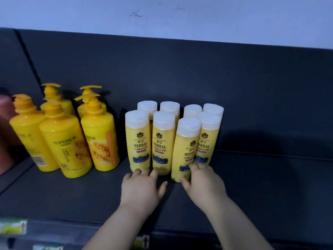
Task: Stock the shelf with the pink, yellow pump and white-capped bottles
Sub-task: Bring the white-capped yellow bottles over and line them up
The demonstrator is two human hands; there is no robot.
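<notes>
left grip [142, 188]: flat, fingertips touching front-left bottles [163, 141] | right grip [205, 183]: pinching tilted white-capped bottle [183, 150]

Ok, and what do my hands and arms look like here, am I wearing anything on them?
Nothing worn that shows. The left hand and right hand are bare: no gloves, no rings, no watch or bracelet at the wrists. The left forearm and right forearm are bare too, with no sleeve in view down to the picture's bottom edge.
</notes>
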